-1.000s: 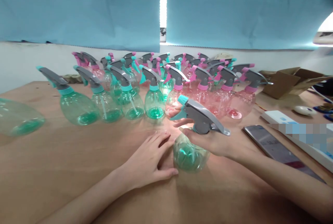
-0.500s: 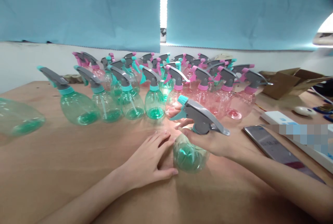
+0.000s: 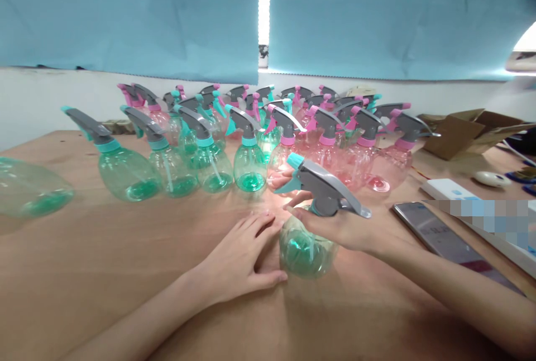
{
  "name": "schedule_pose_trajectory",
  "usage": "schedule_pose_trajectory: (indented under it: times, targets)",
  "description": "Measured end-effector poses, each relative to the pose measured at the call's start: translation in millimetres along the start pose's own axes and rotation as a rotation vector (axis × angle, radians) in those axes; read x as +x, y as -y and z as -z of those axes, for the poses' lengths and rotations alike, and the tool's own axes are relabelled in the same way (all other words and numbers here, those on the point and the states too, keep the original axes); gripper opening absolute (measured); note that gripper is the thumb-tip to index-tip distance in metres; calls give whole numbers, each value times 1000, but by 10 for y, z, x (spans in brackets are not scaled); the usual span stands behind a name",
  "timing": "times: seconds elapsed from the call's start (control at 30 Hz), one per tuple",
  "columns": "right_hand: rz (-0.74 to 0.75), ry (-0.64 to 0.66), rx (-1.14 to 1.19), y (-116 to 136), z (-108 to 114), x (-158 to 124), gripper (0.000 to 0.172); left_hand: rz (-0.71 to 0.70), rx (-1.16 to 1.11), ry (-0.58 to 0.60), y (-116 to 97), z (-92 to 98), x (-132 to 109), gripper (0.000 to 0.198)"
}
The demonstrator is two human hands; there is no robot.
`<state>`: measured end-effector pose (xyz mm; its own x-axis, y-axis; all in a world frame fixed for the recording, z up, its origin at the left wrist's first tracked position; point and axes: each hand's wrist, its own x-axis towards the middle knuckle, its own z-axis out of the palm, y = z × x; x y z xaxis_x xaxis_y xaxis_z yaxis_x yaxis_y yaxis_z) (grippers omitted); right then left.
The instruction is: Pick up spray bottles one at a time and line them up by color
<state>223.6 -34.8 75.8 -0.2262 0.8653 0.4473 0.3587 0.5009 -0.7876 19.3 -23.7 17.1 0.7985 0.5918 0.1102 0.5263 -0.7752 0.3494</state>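
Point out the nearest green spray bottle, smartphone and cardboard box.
Green spray bottle (image 3: 309, 249): head view, transparent lower body.
Smartphone (image 3: 446, 238): head view, screen.
Cardboard box (image 3: 459, 136): head view, side panel.

Spray bottle (image 3: 307, 252): squat, clear green-tinted body, grey head (image 3: 326, 185), teal nozzle (image 3: 295, 161) and trigger (image 3: 288, 184). Base down on desk (image 3: 104, 260), right of frame centre, lower half. Nozzle aims upper left, rear lever (image 3: 360, 210) points lower right. Neck partly hidden. Pale dip tube (image 3: 311, 248) visible inside.

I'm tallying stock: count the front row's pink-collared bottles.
4, left to right: first bottle partly behind the right hand; second bottle; third bottle; fourth bottle nearest the cardboard box. Those behind are partly hidden.
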Motion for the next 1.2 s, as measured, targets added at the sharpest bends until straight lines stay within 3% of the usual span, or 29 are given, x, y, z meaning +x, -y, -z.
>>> schedule_pose_trajectory:
  times: [0.3,0.47,0.57,1.07,1.2]
  targets:
    - [-9,-18,-62,-28,-9,10,13,6,12,4,0,-2,-4,68]
    - [4,117,58,-19,16,33,37,14,11,12,-4,3,-2,67]
    - [10,179,63,-7,42,36,41,6,18,10,-3,1,-1,67]
    - [-17,168,90,-29,43,14,33,10,15,15,-7,3,-7,65]
    - [-62,189,76,-33,57,-7,23,12,24,20,-8,8,-7,66]
